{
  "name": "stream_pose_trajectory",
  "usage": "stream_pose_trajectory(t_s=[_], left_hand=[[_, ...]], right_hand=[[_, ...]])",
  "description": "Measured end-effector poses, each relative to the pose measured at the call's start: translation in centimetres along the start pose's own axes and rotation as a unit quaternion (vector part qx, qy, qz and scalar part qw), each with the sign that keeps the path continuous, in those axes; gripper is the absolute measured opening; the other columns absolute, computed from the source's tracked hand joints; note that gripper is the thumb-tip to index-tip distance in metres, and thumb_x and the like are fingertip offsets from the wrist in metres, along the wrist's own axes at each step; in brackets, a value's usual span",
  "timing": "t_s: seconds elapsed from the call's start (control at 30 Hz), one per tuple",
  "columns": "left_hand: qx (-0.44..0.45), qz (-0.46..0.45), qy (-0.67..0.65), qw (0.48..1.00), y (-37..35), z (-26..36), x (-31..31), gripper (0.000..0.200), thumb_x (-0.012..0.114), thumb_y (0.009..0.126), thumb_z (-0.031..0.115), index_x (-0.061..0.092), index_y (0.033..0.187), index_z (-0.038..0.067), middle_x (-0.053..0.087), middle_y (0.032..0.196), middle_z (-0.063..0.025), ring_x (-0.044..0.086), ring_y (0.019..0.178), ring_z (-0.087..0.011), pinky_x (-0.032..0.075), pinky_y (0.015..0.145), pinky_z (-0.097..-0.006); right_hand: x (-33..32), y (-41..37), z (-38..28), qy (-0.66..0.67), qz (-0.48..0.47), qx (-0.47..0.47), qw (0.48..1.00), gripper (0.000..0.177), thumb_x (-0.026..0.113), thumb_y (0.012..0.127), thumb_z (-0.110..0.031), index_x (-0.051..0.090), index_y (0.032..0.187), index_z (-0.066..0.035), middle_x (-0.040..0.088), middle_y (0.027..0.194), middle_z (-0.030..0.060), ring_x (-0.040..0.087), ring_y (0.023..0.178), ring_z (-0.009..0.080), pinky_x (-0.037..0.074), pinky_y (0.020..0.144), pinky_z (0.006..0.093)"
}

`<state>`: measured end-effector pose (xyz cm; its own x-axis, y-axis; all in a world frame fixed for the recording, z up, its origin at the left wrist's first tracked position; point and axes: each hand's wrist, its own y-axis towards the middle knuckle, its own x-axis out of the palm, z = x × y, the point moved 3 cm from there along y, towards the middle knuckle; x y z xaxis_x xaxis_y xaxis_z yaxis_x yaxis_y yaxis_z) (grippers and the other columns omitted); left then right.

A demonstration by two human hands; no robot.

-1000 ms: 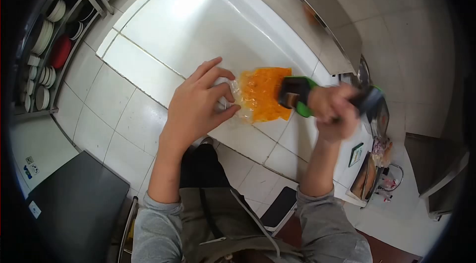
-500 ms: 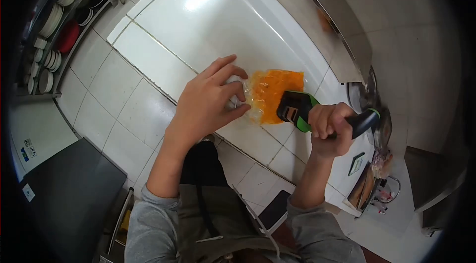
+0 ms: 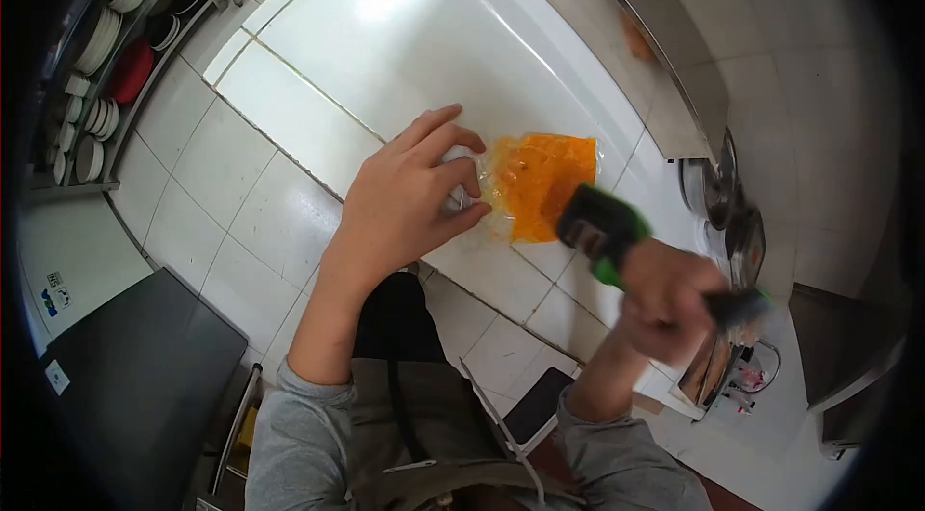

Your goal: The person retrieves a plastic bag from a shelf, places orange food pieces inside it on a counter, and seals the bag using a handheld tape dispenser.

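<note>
A clear plastic bag with orange contents (image 3: pixel 541 179) lies flat on the white tiled counter (image 3: pixel 356 92). My left hand (image 3: pixel 419 179) holds its clear, crumpled left end, with fingers and thumb curved around the plastic. My right hand (image 3: pixel 670 294), blurred by motion, is wrapped around the handle of a black-and-green hand tool with a slotted head (image 3: pixel 605 227). The tool's head is over the bag's lower right corner and casts a shadow on the orange part. Blur hides whether it touches the bag.
Steel trim (image 3: pixel 665 58) runs along the counter's right side. Metal pans (image 3: pixel 708 185) and a tray with knives (image 3: pixel 706 371) are at the right. Shelves with plates (image 3: pixel 96 39) stand at the far left, above a dark cabinet top (image 3: pixel 145 366).
My right hand has moved right and slightly down with the tool, uncovering more of the orange part. My left hand has stayed at the bag's clear end.
</note>
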<state>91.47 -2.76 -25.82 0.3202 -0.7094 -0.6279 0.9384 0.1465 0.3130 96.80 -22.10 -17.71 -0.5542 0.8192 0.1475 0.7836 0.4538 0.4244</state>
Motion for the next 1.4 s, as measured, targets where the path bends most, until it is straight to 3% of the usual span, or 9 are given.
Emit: stream_pose_trajectory(t_s=[0.3,0.37,0.53,0.67,0.8,0.93,1.1,1.27,1.4], left_hand=[[0.001,0.0,-0.003,1.0,0.0,0.1,-0.1,0.021,0.076,0.064,0.015,0.056,0.062,0.011,0.06,0.103,0.0029,0.049,0.12,-0.0233,0.051,0.081,-0.0338],[0.002,-0.001,-0.003,1.0,0.0,0.0,0.0,0.021,0.076,0.064,0.015,0.056,0.062,0.011,0.06,0.103,0.0029,0.049,0.12,-0.0233,0.051,0.081,-0.0338],[-0.003,0.011,-0.01,1.0,0.1,-0.2,0.0,0.022,0.076,0.065,0.015,0.055,0.06,0.011,0.06,0.103,0.0031,0.048,0.12,-0.0231,0.05,0.081,-0.033],[-0.021,0.014,-0.027,0.999,0.0,0.3,-0.4,0.02,0.075,0.067,0.016,0.06,0.08,0.01,0.057,0.107,-0.0031,0.052,0.113,-0.0254,0.049,0.082,-0.035],[-0.055,0.105,-0.005,0.993,0.3,0.0,0.0,0.027,0.067,0.076,0.013,0.059,0.101,0.007,0.053,0.109,-0.0099,0.054,0.103,-0.0276,0.045,0.086,-0.0362],[0.016,0.092,0.056,0.994,1.1,0.5,0.3,0.017,0.062,0.08,0.011,0.061,0.095,0.004,0.056,0.104,-0.0102,0.053,0.105,-0.0273,0.042,0.088,-0.0347],[-0.114,0.005,-0.147,0.983,3.6,6.3,-1.7,0.011,0.066,0.078,0.013,0.066,0.079,0.002,0.063,0.073,-0.0103,0.062,0.081,-0.0268,0.048,0.07,-0.0368],[0.045,0.042,0.075,0.995,6.3,12.4,-6.3,0.018,0.069,0.075,0.024,0.067,0.074,0.007,0.061,0.065,-0.0108,0.057,0.063,-0.0271,0.045,0.058,-0.0376],[0.022,0.032,0.248,0.968,7.7,16.5,-12.5,0.021,0.068,0.076,0.03,0.067,0.068,0.011,0.06,0.06,-0.0028,0.057,0.069,-0.0208,0.039,0.066,-0.0344]], right_hand=[[-0.3,2.6,-1.1,0.114,0.008,-0.047,0.992,0.019,0.042,0.08,-0.007,0.037,0.062,-0.01,0.039,0.044,0.0011,0.035,0.038,0.0123,0.031,0.042,0.0286],[0.6,2.3,3.2,-0.002,0.038,0.035,0.999,0.02,0.044,0.08,-0.007,0.038,0.061,-0.01,0.039,0.044,0.0013,0.035,0.038,0.0127,0.031,0.042,0.0288],[1.0,5.9,-0.3,0.045,-0.093,-0.021,0.994,0.021,0.044,0.081,-0.013,0.039,0.061,-0.011,0.039,0.044,0.0015,0.035,0.038,0.013,0.032,0.043,0.0305],[1.1,4.9,4.0,-0.124,0.023,0.022,0.992,0.021,0.042,0.08,-0.017,0.035,0.061,-0.015,0.034,0.043,-0.0011,0.029,0.037,0.0103,0.03,0.046,0.028],[-1.1,4.5,1.9,0.045,-0.006,-0.029,0.999,0.02,0.042,0.082,-0.012,0.035,0.064,-0.011,0.036,0.046,0.0016,0.033,0.04,0.0123,0.03,0.044,0.0295],[-3.9,2.2,-4.4,-0.033,0.079,-0.077,0.993,0.019,0.04,0.082,-0.013,0.034,0.064,-0.011,0.036,0.045,0.0019,0.031,0.037,0.0127,0.032,0.048,0.0297],[-6.7,-3.2,-9.7,-0.027,0.166,-0.047,0.985,0.025,0.047,0.082,-0.012,0.035,0.061,-0.01,0.036,0.044,0.002,0.032,0.037,0.0125,0.029,0.042,0.0281],[-8.6,-7.4,-13.1,0.018,0.248,-0.037,0.968,0.024,0.047,0.081,-0.008,0.036,0.06,-0.009,0.036,0.045,0.0018,0.033,0.038,0.0115,0.029,0.041,0.0267],[-9.1,-9.1,-14.1,0.035,0.258,-0.036,0.965,0.022,0.046,0.08,-0.007,0.037,0.06,-0.009,0.036,0.045,0.0022,0.031,0.038,0.0118,0.029,0.041,0.027]])
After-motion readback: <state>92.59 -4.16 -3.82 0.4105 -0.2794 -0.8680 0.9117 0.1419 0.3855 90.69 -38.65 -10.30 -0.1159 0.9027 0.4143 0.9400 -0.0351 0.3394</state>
